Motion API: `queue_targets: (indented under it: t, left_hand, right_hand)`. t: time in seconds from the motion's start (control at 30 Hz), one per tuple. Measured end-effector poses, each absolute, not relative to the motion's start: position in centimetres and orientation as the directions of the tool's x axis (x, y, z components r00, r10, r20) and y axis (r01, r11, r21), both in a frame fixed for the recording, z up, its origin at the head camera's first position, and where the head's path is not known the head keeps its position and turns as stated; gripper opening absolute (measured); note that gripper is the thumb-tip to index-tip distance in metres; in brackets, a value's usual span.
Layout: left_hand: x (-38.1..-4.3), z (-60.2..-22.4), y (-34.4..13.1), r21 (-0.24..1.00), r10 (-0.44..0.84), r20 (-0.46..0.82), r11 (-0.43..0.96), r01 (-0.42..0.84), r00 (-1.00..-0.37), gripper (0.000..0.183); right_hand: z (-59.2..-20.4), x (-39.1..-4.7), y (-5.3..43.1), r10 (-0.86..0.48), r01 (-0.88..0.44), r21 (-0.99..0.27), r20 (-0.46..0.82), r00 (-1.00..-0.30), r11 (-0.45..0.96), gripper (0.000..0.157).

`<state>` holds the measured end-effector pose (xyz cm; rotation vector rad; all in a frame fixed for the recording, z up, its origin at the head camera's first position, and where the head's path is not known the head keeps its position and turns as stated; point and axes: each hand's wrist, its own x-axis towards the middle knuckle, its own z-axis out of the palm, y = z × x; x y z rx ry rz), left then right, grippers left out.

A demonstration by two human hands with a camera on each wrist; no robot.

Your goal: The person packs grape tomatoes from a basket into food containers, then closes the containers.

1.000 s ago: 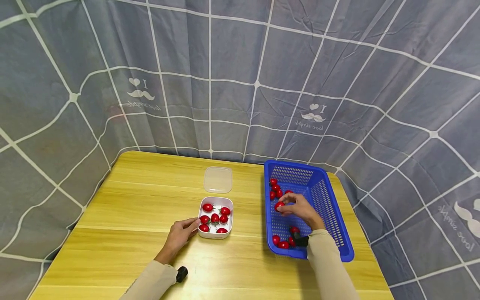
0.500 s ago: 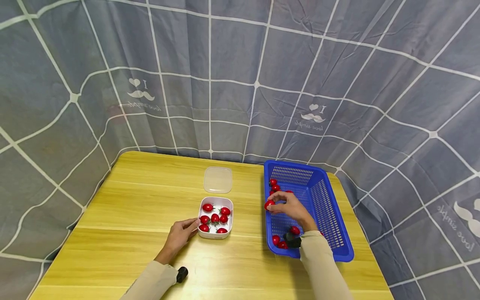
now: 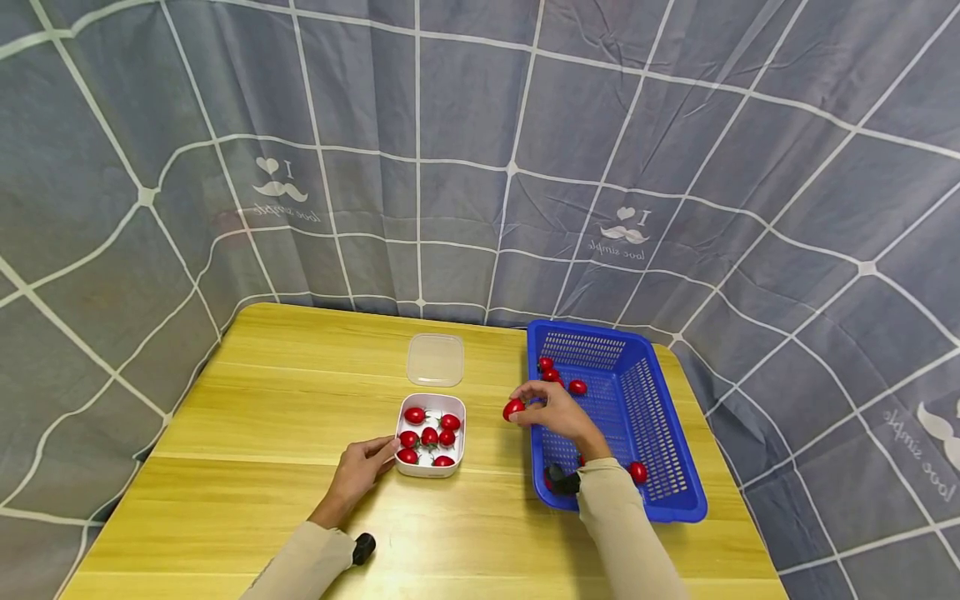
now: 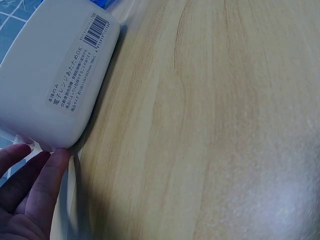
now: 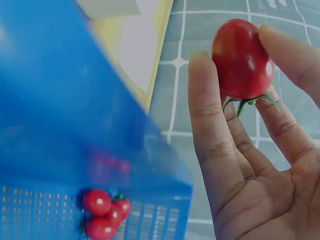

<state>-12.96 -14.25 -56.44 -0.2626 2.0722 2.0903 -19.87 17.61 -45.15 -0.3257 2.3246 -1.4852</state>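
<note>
My right hand (image 3: 558, 412) pinches a cherry tomato (image 3: 513, 409) between thumb and fingertips, just past the left rim of the blue plastic basket (image 3: 693, 504). In the right wrist view the tomato (image 5: 240, 60) is glossy red, its green stem end toward the palm. My left hand (image 3: 356, 473) touches the left side of a small white square container (image 3: 431, 472). Several cherry tomatoes (image 3: 429, 437) lie inside it. The left wrist view has extended fingers (image 4: 47, 187) against the container's lower corner (image 4: 75, 132), beside a printed label.
More cherry tomatoes (image 3: 577, 387) lie in the basket, some hidden by my right arm. A translucent lid (image 3: 436, 360) lies flat behind the container on the wooden table (image 3: 300, 383). A grey checked curtain (image 3: 465, 200) hangs behind and on both sides.
My right hand has carried the tomato leftward, from above the basket's inside to just beyond its left rim. The left hand and the container have stayed in place.
</note>
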Motion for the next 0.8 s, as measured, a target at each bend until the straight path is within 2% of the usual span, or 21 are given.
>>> queue_targets:
  t: [0.57, 0.8]
  left_hand:
    - [-12.7, -56.1, -14.3, 0.966, 0.009, -0.257, -0.012, -0.257, -0.966, 0.039]
    - [-12.8, -56.2, -14.3, 0.967, 0.016, -0.254, -0.025, -0.254, -0.967, 0.038]
  right_hand:
    - [-46.2, -19.7, 13.2, -0.457, 0.031, -0.926, -0.215, -0.863, 0.377, 0.028]
    - [-46.5, -19.4, 11.5, -0.497, -0.050, -0.927, -0.153, -0.854, 0.372, 0.028]
